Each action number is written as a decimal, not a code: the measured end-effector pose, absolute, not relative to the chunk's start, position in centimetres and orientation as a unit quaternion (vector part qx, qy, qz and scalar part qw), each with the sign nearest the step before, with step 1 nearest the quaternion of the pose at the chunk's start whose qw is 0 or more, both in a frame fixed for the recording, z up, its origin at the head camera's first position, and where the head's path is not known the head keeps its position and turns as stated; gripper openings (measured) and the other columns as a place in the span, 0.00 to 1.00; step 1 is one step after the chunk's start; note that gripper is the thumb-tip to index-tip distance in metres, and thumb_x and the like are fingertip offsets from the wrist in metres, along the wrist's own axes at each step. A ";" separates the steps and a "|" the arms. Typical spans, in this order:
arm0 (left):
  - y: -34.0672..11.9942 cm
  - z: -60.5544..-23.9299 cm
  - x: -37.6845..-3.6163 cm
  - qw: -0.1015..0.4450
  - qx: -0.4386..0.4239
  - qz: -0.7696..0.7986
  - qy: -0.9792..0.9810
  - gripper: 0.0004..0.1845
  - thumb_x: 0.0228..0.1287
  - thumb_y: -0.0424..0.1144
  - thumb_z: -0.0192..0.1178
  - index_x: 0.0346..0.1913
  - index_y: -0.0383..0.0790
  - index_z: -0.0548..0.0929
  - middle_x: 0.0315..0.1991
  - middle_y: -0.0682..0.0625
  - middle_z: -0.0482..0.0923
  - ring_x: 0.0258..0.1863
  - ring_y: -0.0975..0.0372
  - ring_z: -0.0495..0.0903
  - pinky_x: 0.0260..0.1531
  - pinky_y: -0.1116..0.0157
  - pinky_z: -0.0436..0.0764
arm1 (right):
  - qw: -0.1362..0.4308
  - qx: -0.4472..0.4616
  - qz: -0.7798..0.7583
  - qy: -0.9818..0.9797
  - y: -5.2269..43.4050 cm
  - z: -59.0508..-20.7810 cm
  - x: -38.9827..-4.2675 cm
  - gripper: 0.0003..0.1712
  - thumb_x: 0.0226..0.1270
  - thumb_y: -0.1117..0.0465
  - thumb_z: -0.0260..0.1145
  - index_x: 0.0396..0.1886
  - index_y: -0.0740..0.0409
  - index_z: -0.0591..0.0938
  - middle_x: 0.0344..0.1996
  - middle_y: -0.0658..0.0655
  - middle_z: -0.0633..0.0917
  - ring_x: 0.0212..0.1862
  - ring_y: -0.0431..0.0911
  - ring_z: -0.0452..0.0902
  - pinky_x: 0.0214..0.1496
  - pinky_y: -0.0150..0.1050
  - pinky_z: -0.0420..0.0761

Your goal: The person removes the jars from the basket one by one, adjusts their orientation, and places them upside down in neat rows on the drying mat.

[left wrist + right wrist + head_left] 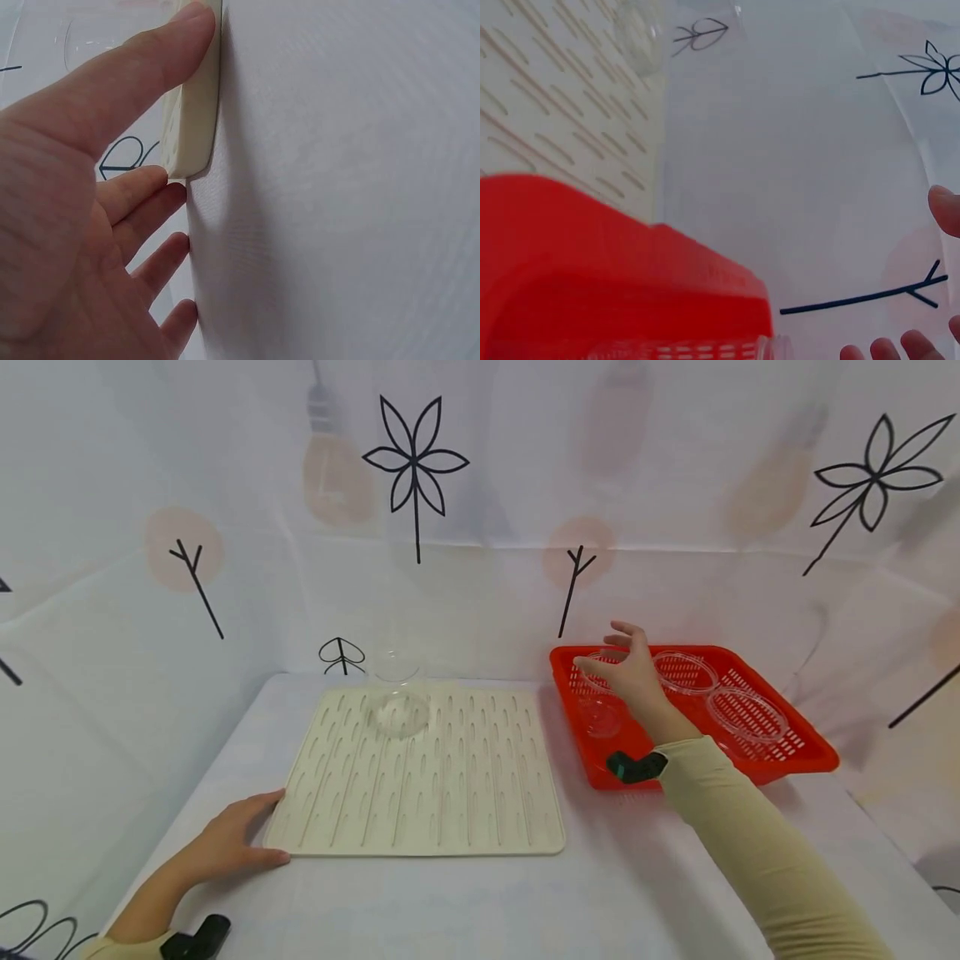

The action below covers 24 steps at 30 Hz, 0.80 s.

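So the right hand (633, 675) is hovering over the red plastic slotted tray (795, 752) at the right side of the table, fingers spread and relaxed, not holding anything, right above the small clear glass dishes sitting in the tray's left half. One small round dish (602, 716) sits just below and in front of the palm, and another one (600, 658) is partly hidden behind the fingers, so can't tell if the fingertips actually touch it. Two bigger clear round dishes (686, 672) (747, 714) lie flat in the tray further right. In the right wrist view you only get the tray's red corner (630, 277) and a few fingertips (889, 349) at the bottom edge. Left of the tray, just apart from it, there's a cream ribbed rubber drying mat (420, 785) lying flat, with one clear glass bowl (401, 710) near its far edge and what looks like another glass piece (395, 665) just behind it. The left hand (228, 847) rests flat on the white tablecloth (450, 902), fingers straight, thumb pressed along the mat's near left corner (191, 127); it grips nothing.
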<state>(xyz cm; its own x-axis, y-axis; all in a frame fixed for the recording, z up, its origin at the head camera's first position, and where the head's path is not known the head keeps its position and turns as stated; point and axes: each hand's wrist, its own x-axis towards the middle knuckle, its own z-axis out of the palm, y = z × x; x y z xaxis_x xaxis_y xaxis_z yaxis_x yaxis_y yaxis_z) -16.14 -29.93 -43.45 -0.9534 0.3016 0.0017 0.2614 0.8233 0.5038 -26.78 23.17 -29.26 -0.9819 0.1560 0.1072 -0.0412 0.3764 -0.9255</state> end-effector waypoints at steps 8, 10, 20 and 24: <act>-29.9 -43.5 -16.1 0.036 0.145 0.257 0.955 0.53 0.38 0.56 0.74 0.63 0.25 0.65 0.59 0.28 0.65 0.58 0.34 0.60 0.53 0.38 0.61 | 0.083 -0.052 0.543 -0.834 25.6 -30.0 -27.6 0.51 0.57 0.50 0.70 0.71 0.52 0.50 0.65 0.62 0.60 0.63 0.57 0.58 0.59 0.53 0.68; -30.0 -43.6 -16.2 0.036 0.146 0.258 0.954 0.53 0.38 0.57 0.73 0.63 0.26 0.65 0.60 0.28 0.65 0.59 0.34 0.60 0.53 0.38 0.60 | 0.083 -0.052 0.535 -0.839 26.2 -30.2 -27.8 0.51 0.56 0.48 0.70 0.71 0.53 0.50 0.65 0.63 0.61 0.62 0.58 0.58 0.59 0.53 0.68; -30.0 -43.5 -16.2 0.034 0.147 0.257 0.955 0.52 0.38 0.56 0.73 0.63 0.26 0.65 0.60 0.29 0.64 0.59 0.34 0.60 0.53 0.38 0.61 | 0.072 -0.066 0.498 -0.862 29.3 -32.1 -28.4 0.52 0.57 0.47 0.69 0.71 0.59 0.49 0.65 0.67 0.59 0.61 0.61 0.57 0.59 0.56 0.67; -29.9 -43.6 -16.2 0.035 0.144 0.256 0.955 0.52 0.38 0.56 0.73 0.63 0.26 0.65 0.60 0.28 0.64 0.59 0.34 0.59 0.53 0.38 0.61 | 0.053 -0.070 0.483 -0.871 30.2 -32.2 -28.7 0.56 0.54 0.45 0.70 0.71 0.61 0.48 0.65 0.70 0.57 0.62 0.63 0.54 0.60 0.58 0.65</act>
<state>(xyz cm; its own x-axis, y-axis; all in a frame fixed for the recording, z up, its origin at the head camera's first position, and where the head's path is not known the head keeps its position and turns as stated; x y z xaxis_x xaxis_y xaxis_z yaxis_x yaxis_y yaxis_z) -16.24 -29.95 -43.58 -0.9561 0.2929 0.0076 0.2575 0.8277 0.4987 -28.65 30.17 -32.21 -0.9846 0.1732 0.0236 0.0717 0.5237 -0.8489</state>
